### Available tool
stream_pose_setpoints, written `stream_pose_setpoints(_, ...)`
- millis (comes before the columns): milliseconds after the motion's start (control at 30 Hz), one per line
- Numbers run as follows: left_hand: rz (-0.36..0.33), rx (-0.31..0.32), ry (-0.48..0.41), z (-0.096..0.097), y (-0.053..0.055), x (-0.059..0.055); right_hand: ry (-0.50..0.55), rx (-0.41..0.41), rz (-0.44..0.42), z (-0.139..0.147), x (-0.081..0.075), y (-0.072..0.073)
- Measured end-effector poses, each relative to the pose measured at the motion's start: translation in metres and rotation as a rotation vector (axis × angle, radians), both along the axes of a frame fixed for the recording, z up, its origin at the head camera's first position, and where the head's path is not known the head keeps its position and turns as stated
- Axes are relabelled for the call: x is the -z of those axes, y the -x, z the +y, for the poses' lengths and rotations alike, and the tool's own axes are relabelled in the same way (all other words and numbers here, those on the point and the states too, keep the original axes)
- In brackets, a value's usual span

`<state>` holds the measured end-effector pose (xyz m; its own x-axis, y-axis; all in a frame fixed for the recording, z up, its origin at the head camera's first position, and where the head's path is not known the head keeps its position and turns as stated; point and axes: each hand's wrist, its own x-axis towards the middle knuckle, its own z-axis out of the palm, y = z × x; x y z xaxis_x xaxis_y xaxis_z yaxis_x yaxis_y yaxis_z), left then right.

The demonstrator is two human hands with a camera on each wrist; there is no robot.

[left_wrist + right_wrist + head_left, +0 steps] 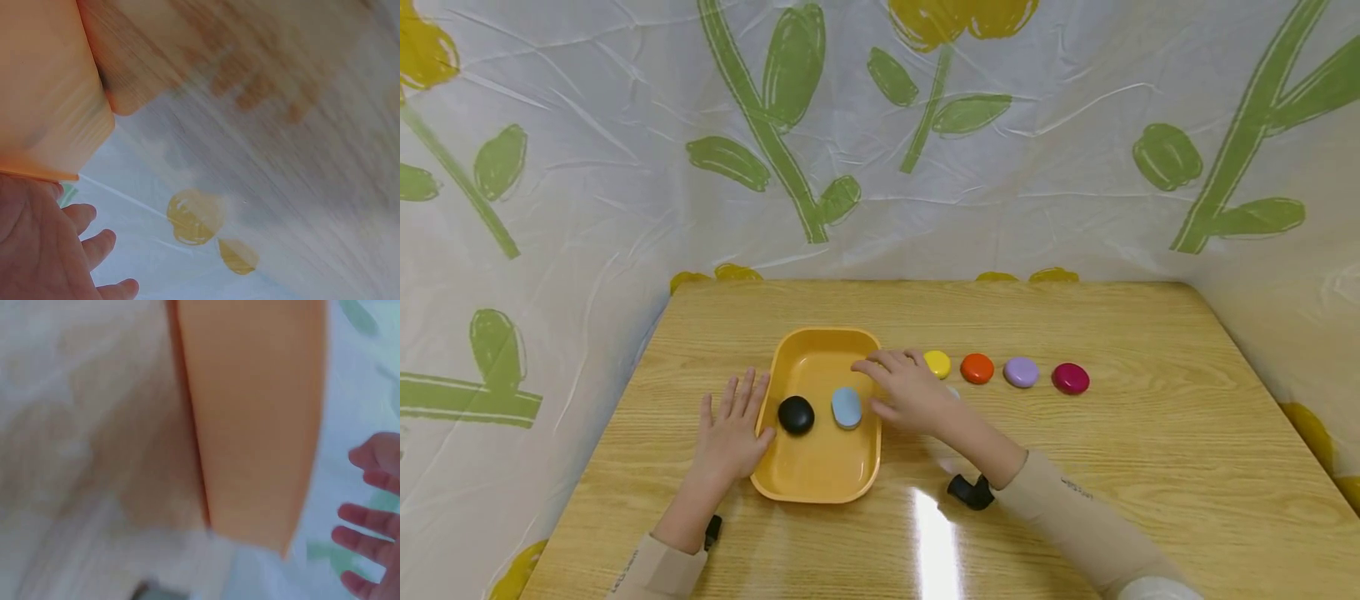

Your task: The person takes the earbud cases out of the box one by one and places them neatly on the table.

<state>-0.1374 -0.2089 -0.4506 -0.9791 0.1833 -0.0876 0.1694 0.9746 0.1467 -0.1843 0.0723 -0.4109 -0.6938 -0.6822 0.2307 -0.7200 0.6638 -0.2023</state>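
A yellow-orange plastic tray (816,483) sits on the table, left of the middle. In it lie a round black piece (796,415) and, to its right, a light blue oval piece (847,407). My left hand (730,433) is beside the tray's left wall, fingers spread and straight, thumb at the rim. Over the tray's right rim hovers my right hand (910,392), its fingers loosely bent and nothing between them. The right wrist view shows that hand (378,531) apart from the tray's outer wall (256,425).
Right of the tray stand yellow (937,364), orange-red (977,368), lilac (1022,372) and dark pink (1071,378) round pieces in a row. A pale piece (953,392) is mostly hidden by my right wrist. Flower-printed sheeting (925,225) hangs behind the table (1150,483).
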Motion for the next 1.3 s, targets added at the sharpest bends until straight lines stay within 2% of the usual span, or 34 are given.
stream_pose_setpoints(167,0.002,0.001,0.003,0.000,0.000,0.001,-0.034,0.002,0.033,-0.027,0.009,-0.003)
stream_pose_setpoints(367,0.011,0.000,0.001,-0.001,0.000,0.002,-0.129,0.065,0.075,-0.048,0.024,0.000)
stream_pose_setpoints(467,0.011,0.001,0.003,-0.001,0.000,0.001,-0.144,0.103,0.087,-0.056,0.031,0.001)
stream_pose_setpoints(733,-0.002,-0.007,-0.025,-0.002,0.001,0.002,-0.265,0.191,-0.025,-0.071,0.037,0.001)
stream_pose_setpoints(1000,0.042,-0.005,-0.030,0.000,-0.002,0.000,-0.323,0.217,0.011,-0.076,0.041,-0.002)
stream_pose_setpoints(1300,0.002,-0.010,-0.011,0.000,0.000,-0.001,-0.369,0.203,-0.007,-0.078,0.042,-0.002)
